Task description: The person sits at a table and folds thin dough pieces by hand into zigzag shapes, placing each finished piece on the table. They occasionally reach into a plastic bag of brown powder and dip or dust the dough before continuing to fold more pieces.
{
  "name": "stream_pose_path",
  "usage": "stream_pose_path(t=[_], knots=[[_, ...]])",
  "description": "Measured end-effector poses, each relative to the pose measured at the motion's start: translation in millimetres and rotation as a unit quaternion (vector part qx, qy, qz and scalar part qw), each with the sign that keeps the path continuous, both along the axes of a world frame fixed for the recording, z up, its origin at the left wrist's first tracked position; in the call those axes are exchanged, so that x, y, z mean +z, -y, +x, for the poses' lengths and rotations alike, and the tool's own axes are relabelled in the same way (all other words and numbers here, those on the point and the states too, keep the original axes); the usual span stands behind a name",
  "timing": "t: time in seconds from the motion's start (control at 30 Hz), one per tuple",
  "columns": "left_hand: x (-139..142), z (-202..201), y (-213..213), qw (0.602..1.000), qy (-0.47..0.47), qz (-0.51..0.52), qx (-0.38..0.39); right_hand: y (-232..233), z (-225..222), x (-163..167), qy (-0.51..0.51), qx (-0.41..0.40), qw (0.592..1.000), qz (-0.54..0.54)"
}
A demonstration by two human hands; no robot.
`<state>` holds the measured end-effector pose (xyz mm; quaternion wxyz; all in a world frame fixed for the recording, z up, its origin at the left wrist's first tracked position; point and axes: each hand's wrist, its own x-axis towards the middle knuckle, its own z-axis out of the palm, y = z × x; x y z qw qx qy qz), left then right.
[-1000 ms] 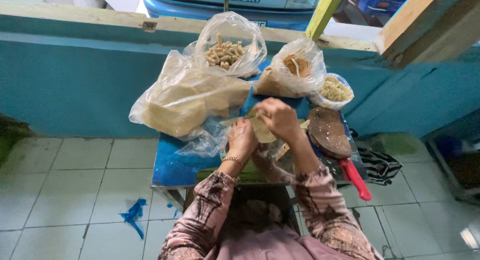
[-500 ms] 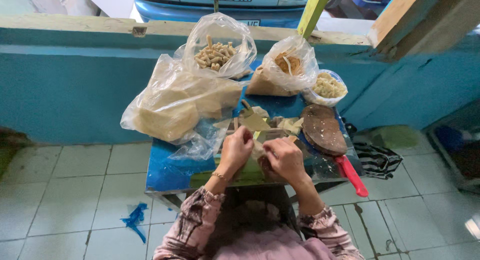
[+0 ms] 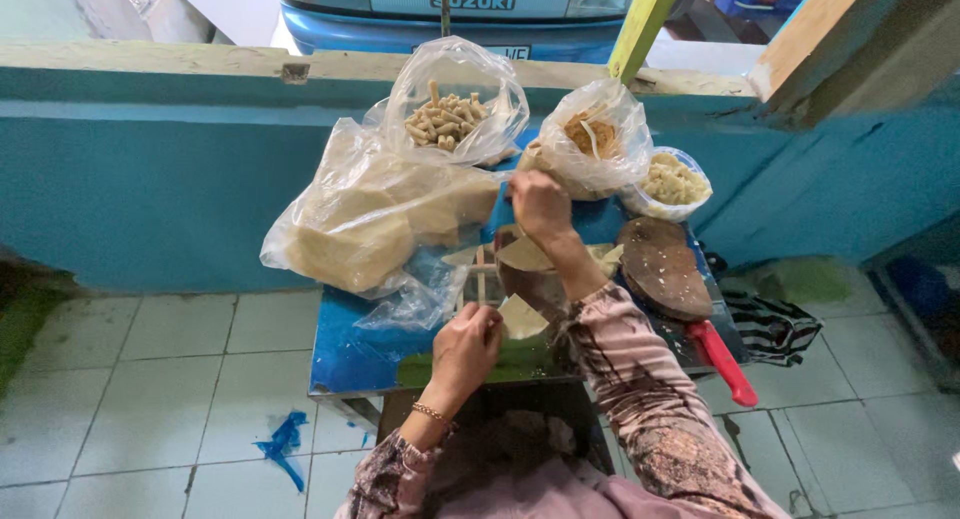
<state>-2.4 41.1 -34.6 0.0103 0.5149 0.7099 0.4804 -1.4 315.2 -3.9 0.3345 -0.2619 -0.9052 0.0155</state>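
With the right hand (image 3: 538, 205) reaching toward the bags at upper centre, fingers loosely curled on nothing visible, the left hand (image 3: 465, 347) alone pinches the pale wrapper (image 3: 521, 317) over the blue table (image 3: 350, 354), so it could slip or tear.

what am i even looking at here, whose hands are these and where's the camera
This is one view from a camera worn on a person's head, looking down, so both arms belong to the wearer. The left hand pinches a pale thin wrapper near the table's front edge. The right hand reaches toward the clear bags at the back. On the small blue table lie a big bag of pale sheets, a bag of short sticks, a bag of brownish filling, and a dark round pan with a red handle.
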Motion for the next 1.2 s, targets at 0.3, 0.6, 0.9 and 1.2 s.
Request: stream_pose_path(t=[0.3,0.6,0.9,1.2], knots=[[-1,4,2,0.999,-0.031,0.008,0.026,6,-36,117,-0.196,0.052,0.96,0.194],[-2,5,3,0.997,-0.06,-0.03,0.035,-110,170,38,0.154,-0.261,0.951,-0.065],[0,6,2,0.998,-0.057,-0.01,0.033,-150,192,-2,0.211,-0.22,0.95,0.059],[8,13,10,0.994,-0.098,0.008,0.056,-2,189,55,0.002,0.065,0.997,-0.05]])
